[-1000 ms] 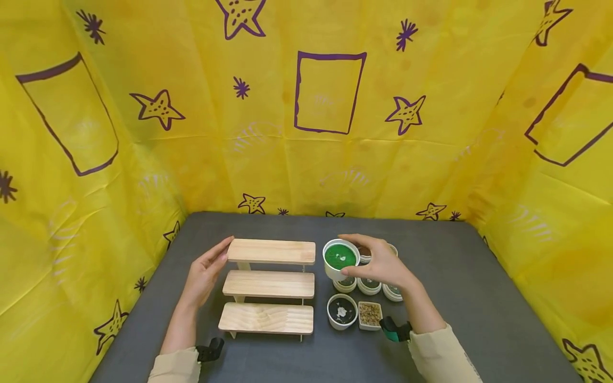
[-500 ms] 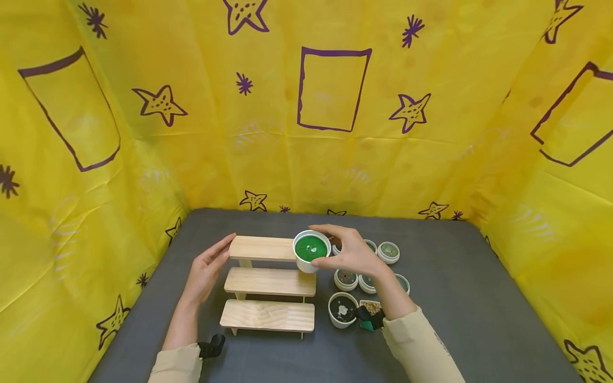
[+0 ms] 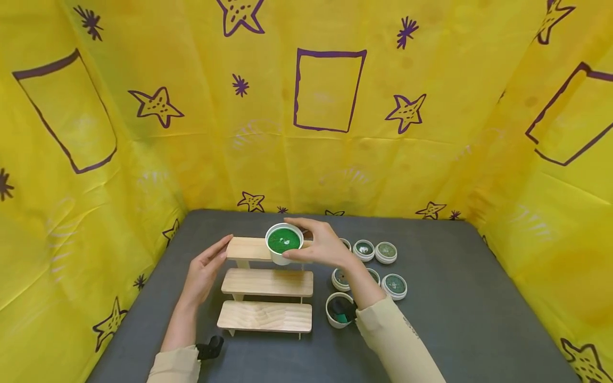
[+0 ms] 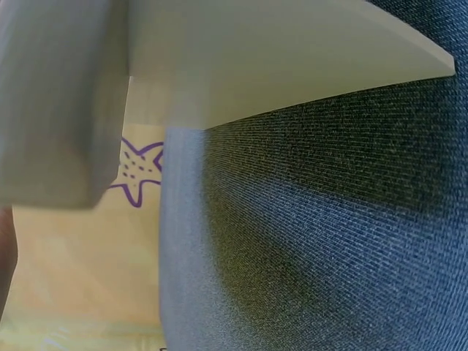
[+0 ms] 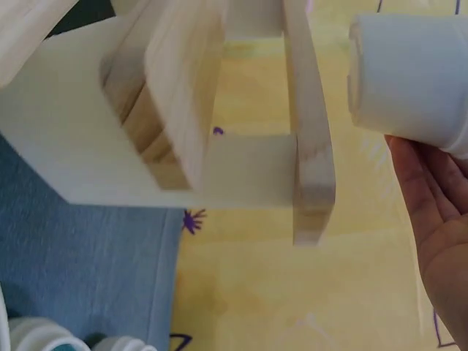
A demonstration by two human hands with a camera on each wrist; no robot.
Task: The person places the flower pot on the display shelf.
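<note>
A white cup point(image 3: 283, 242) of green material, with small white bits in the middle, is in my right hand point(image 3: 320, 246). Thumb and fingers grip its sides over the top step of a three-tier wooden stand point(image 3: 267, 282). From the right wrist, the cup point(image 5: 406, 77) appears sideways, apart from the top board point(image 5: 313, 146), with fingers against its wall. My left hand point(image 3: 202, 274) holds the left end of that top step, thumb toward the front and fingers at the rear corner. The left wrist view shows mostly the stand's pale side panel point(image 4: 278, 66).
Several round white jars, including one with grey-green contents point(image 3: 395, 286), stand right of the stand on the dark table point(image 3: 460, 308). A larger white cup point(image 3: 333, 320) sits in front, partly behind my right wrist strap. Yellow patterned cloth point(image 3: 330, 170) encloses the table.
My right hand has carried the green-filled cup leftward from above the jars to over the top step. The left hand stays at the stand's end.
</note>
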